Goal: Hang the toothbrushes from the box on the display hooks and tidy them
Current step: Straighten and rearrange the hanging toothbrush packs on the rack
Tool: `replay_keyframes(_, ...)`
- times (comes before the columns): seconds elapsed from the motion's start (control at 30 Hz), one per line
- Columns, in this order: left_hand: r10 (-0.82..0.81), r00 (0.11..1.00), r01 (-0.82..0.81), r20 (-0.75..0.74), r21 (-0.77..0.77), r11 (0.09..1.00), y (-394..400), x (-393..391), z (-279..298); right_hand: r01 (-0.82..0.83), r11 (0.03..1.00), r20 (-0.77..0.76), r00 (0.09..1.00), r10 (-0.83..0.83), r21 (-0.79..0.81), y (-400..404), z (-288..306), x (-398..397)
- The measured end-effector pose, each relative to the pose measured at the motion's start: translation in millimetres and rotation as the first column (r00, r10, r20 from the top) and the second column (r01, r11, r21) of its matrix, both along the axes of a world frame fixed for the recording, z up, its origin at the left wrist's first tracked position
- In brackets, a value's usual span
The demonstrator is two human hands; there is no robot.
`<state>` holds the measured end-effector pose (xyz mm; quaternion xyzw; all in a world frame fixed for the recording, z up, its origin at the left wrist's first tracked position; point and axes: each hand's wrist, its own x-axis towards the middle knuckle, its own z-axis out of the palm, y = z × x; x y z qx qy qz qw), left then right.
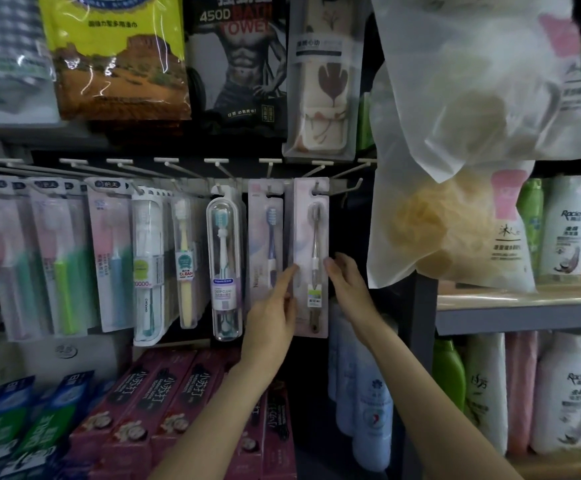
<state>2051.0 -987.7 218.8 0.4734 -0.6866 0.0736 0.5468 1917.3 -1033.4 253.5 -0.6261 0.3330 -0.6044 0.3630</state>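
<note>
Here the pink toothbrush pack [311, 258] hangs on the display hook [316, 186] near the rail's right end. The left hand [275, 306] touches its left edge with open, extended fingers; the right hand [346, 275] presses loosely curled fingertips against its right edge.

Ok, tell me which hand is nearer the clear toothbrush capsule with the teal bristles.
Left. The left hand sits just right of the clear capsule, at the neighbouring packs. The right hand is farther right, beyond the pink toothbrush pack.
</note>
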Motion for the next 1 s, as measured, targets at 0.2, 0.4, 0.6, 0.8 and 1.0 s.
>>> replay_keyframes(0.2,0.142,0.987,-0.126,0.068,-0.198,0.972,10.9,16.6,14.6,-0.008,0.999,-0.12,0.993,0.003,-0.036,3.2,9.3,14.8)
replay_keyframes(0.4,0.162,0.981,-0.153,0.104,-0.089,0.984,7.1,15.2,10.7,0.077,0.991,-0.134,0.987,-0.091,-0.105,6.3,15.4,25.8)
replay_keyframes(0.6,0.095,0.995,-0.095,0.008,-0.007,0.995,-1.1,11.1,3.5,0.138,0.986,-0.165,0.975,-0.152,-0.09,3.6,15.4,31.4)
replay_keyframes(0.8,0.098,0.991,-0.102,-0.093,-0.036,0.994,-11.0,5.9,-1.5,0.124,0.988,-0.152,0.979,-0.138,-0.095,3.9,10.9,36.5)
replay_keyframes(1.0,0.187,0.976,-0.193,-0.109,-0.053,0.98,-15.6,0.9,7.8,0.217,0.962,-0.075,0.97,-0.231,-0.168,5.3,23.9,37.6)
